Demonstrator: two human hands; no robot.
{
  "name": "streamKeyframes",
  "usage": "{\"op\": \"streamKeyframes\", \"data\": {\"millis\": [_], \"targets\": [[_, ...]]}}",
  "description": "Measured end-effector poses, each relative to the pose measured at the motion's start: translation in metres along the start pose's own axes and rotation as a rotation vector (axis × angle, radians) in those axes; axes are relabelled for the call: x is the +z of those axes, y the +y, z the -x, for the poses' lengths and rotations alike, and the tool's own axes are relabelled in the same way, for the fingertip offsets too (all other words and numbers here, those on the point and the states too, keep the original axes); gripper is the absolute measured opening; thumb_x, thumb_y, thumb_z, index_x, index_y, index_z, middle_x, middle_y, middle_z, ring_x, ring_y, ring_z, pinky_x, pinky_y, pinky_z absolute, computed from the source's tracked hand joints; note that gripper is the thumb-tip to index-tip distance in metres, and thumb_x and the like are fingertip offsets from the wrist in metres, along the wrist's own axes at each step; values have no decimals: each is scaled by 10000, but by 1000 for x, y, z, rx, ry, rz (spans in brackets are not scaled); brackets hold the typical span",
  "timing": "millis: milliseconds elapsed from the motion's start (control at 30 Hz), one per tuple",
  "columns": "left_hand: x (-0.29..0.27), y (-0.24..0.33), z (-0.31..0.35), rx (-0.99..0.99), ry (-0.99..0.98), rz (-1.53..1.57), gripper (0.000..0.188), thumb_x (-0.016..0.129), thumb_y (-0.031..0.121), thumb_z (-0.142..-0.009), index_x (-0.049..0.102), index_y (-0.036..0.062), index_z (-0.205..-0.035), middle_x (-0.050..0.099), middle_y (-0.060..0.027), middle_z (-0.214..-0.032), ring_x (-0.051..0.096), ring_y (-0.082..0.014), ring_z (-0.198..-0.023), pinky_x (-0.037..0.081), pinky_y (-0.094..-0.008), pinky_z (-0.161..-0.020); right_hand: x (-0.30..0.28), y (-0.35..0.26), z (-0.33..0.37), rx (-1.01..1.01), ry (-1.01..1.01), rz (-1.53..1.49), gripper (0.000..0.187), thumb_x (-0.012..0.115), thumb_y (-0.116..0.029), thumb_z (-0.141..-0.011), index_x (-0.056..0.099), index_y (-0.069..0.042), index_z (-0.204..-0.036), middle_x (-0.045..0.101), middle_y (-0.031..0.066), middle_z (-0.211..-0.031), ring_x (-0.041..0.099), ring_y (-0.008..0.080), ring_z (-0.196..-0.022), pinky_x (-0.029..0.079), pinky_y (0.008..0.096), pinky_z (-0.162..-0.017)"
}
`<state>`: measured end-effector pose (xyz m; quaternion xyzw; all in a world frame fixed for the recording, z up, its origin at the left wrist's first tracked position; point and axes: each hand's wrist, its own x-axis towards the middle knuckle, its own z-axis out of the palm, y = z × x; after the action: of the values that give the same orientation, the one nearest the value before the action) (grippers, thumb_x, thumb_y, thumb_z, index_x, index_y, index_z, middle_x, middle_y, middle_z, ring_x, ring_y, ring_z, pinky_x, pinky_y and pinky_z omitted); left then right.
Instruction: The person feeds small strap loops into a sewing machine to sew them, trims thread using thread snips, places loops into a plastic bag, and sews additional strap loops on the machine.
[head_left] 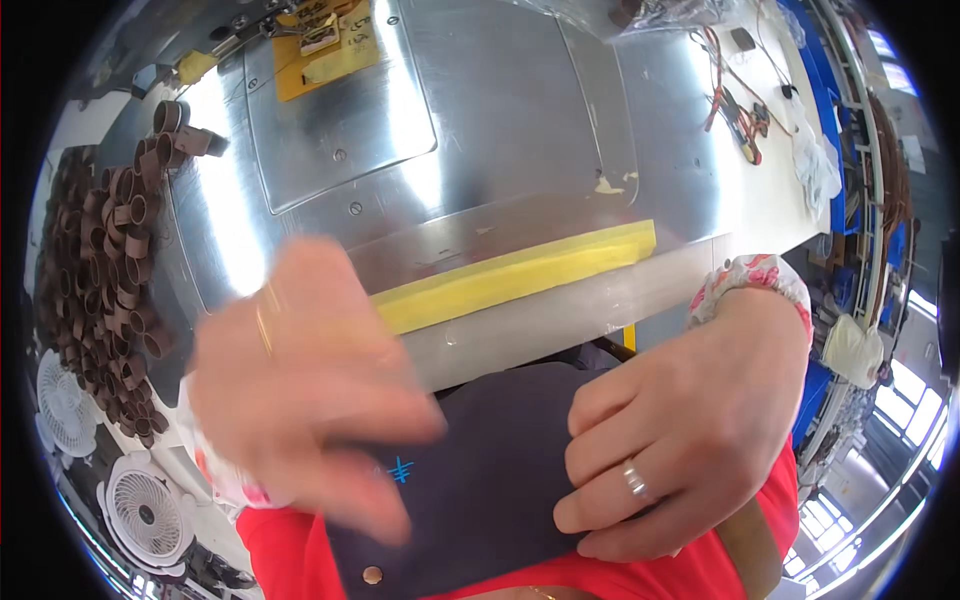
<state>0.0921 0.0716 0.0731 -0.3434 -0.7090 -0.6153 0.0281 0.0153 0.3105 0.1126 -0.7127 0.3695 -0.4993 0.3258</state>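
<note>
Dark cloth (490,480) lies at bench edge (560,310), against person's red top. Right hand (690,430) curled, fingers pressing cloth's right edge. Left hand (310,380) blurred above cloth; grip indeterminable. Judged early: cloth not yet on bench.

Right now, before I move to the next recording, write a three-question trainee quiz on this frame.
1. True or false: the right hand rests on the dark fabric piece.
2. What colour is the foam strip on the metal table? A green, B yellow, C white.
3. Fill in: the brown rings are piled to the person's ____.

Key: 1 true; 2 B; 3 left. The left hand is motion-blurred.
</note>
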Motion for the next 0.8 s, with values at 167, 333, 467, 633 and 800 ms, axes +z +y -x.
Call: {"op": "streamKeyframes", "data": {"millis": [167,333,467,633,800], "targets": [[46,67,-7,117,-363,248,146,599,190,-739,606,115,-864,556,-71,-994,490,-220,-779,421,-367,-686,22,-10,1,11,-107,59,227,565,-192,-773,498,-44,-616,443,39,-661,450,186,-589,366,316,-630],[46,65,2,134,-388,-208,310,682,459,-685,558,176,-656,552,33,-840,485,-148,-721,354,-340,-695,49,-15,2,41,-58,177,237,575,-192,-739,445,-69,-583,372,23,-612,428,181,-564,357,323,-612],[40,49,3,99,-335,-411,355,703,403,-630,455,157,-562,524,16,-781,475,-192,-705,349,-400,-704,40,-11,3,298,0,423,217,621,-163,-672,449,-65,-585,403,31,-611,447,197,-569,356,322,-595],[43,38,17,-26,-340,-387,385,755,304,-555,416,127,-515,489,-13,-706,480,-234,-703,352,-432,-714,44,15,9,351,65,304,183,654,-71,-608,473,-43,-611,476,43,-655,465,217,-571,352,327,-577],[40,38,23,-35,-315,-358,386,763,287,-554,418,120,-510,488,-16,-702,479,-236,-710,365,-438,-717,48,22,9,353,97,201,196,616,-104,-637,443,-26,-589,430,80,-600,465,269,-598,349,358,-567]]}}
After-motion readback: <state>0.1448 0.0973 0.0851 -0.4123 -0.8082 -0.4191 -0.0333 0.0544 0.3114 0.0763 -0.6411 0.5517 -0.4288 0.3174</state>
